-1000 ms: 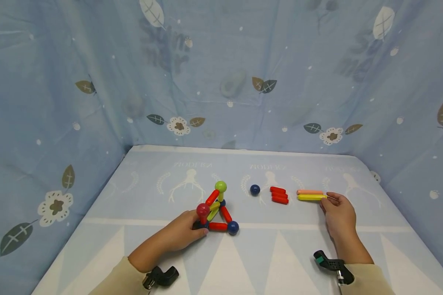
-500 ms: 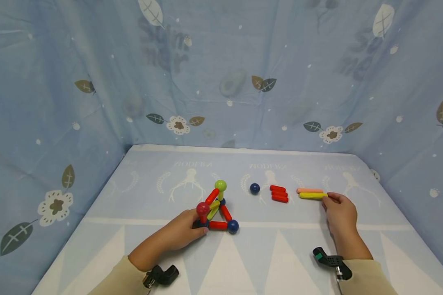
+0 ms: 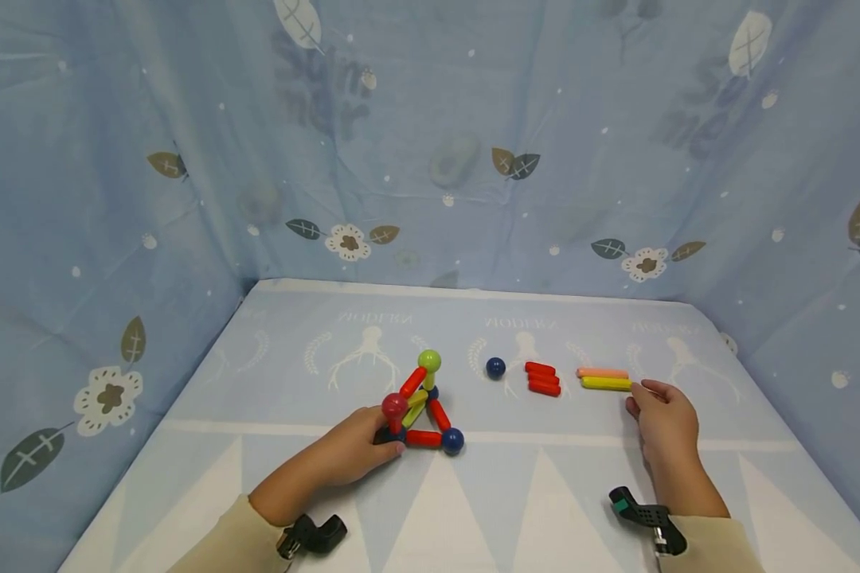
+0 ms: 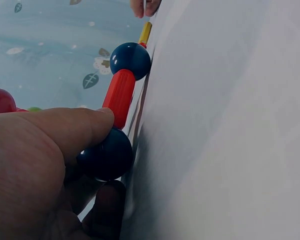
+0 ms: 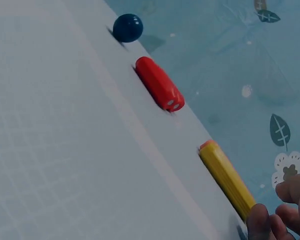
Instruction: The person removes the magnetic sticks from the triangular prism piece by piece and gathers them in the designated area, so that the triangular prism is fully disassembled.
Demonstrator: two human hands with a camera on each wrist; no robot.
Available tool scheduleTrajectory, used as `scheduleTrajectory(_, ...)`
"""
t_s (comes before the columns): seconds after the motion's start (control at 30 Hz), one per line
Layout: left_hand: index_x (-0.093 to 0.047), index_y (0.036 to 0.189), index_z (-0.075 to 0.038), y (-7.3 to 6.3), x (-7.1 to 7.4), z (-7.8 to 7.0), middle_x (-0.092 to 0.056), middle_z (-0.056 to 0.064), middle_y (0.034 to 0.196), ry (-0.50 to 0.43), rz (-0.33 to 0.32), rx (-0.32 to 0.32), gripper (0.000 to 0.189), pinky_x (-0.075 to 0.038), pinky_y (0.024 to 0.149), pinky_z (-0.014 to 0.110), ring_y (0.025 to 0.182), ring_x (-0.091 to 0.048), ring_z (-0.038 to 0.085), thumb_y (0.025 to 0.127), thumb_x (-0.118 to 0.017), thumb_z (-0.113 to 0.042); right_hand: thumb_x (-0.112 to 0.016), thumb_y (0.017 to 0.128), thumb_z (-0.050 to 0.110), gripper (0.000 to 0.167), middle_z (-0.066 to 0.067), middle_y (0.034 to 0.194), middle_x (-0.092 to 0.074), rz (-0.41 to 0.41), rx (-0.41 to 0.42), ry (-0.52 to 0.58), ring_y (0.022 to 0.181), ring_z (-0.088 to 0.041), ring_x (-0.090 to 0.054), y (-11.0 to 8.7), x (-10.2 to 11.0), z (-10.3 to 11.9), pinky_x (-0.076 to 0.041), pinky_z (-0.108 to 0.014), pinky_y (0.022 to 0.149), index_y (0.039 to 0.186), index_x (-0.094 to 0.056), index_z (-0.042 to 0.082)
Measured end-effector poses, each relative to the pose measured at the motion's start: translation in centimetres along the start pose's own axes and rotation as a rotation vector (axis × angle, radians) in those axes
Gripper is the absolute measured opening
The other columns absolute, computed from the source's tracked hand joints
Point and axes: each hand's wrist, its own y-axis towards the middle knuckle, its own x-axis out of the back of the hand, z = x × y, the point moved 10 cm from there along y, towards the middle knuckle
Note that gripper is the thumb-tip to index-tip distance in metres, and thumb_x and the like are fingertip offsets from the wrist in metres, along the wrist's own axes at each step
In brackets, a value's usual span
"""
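Observation:
My left hand (image 3: 351, 450) grips the near-left corner of a small frame of balls and sticks. In the left wrist view, its thumb and fingers are round a dark blue ball (image 4: 110, 155), joined by a red stick (image 4: 121, 95) to another blue ball (image 4: 131, 61). A red ball (image 3: 394, 405) and a green ball (image 3: 429, 361) top the frame, with a slanting red stick between them. My right hand (image 3: 668, 418) is at the right end of a yellow stick (image 3: 606, 383), fingers parted, the thumb (image 5: 260, 220) right at the stick's end. Behind lies an orange stick (image 3: 602, 372).
A loose dark blue ball (image 3: 495, 368) lies on the table (image 3: 494, 493) right of the frame. Beside it, several short red sticks (image 3: 543, 379) are lined up in a row. A patterned blue cloth (image 3: 437, 159) hangs behind the table and at both sides.
My right hand pinched the yellow stick and shifted it slightly right, then let go and drew a little to the right. The left hand and the frame have stayed in place.

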Motion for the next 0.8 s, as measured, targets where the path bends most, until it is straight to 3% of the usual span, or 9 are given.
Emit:
scheduleTrajectory(0.07,-0.066,0.124,-0.015,-0.1,0.1,-0.1,-0.067,0.003,0.126,-0.001,-0.001,-0.001,0.033,-0.046,0.113,0.058,0.126,-0.06,0.024,0.096,-0.078,-0.027,-0.057,0.107,0.039,0.052,-0.007,0.126,-0.056,0.02,-0.009,0.024,0.093,-0.014,-0.063,-0.7,-0.2,0.2,-0.057,-0.016,0.07,0.151,-0.049,0.011)
scheduleTrajectory(0.17,-0.066,0.12,-0.015,-0.2,0.2,-0.2,-0.068,0.002,0.12,-0.001,-0.006,0.0,0.029,-0.047,0.111,0.057,0.121,-0.06,0.022,0.096,-0.078,-0.027,-0.058,0.107,0.043,0.052,-0.007,0.13,-0.056,0.096,0.046,0.005,0.091,-0.014,-0.064,-2.3,-1.5,1.5,-0.058,-0.018,0.072,0.147,-0.052,0.01)
scheduleTrajectory(0.37,-0.066,0.116,-0.014,-0.1,0.0,-0.3,-0.067,0.0,0.113,-0.006,0.001,-0.009,0.027,-0.048,0.108,0.057,0.116,-0.059,0.022,0.096,-0.077,-0.029,-0.063,0.105,0.039,0.041,-0.013,0.129,-0.064,0.368,0.273,-0.159,0.1,-0.02,-0.066,-7.0,-6.8,5.5,-0.059,-0.019,0.081,0.133,-0.063,0.008)
scheduleTrajectory(0.5,-0.066,0.117,-0.015,0.0,-0.1,-0.2,-0.066,0.0,0.114,-0.003,0.003,-0.006,0.029,-0.048,0.109,0.057,0.116,-0.059,0.022,0.096,-0.078,-0.029,-0.07,0.101,0.036,0.035,-0.013,0.118,-0.067,0.499,0.344,-0.209,0.099,-0.023,-0.067,-10.0,-9.5,6.9,-0.06,-0.026,0.085,0.124,-0.065,0.01)
scheduleTrajectory(0.8,-0.066,0.118,-0.014,0.0,0.0,-0.1,-0.066,-0.001,0.114,0.004,0.003,-0.006,0.028,-0.049,0.109,0.055,0.114,-0.06,0.019,0.096,-0.077,-0.028,-0.078,0.095,0.026,0.02,-0.004,0.096,-0.067,0.616,0.413,-0.249,0.084,-0.02,-0.064,-14.1,-14.3,7.2,-0.055,-0.032,0.075,0.111,-0.07,0.015)
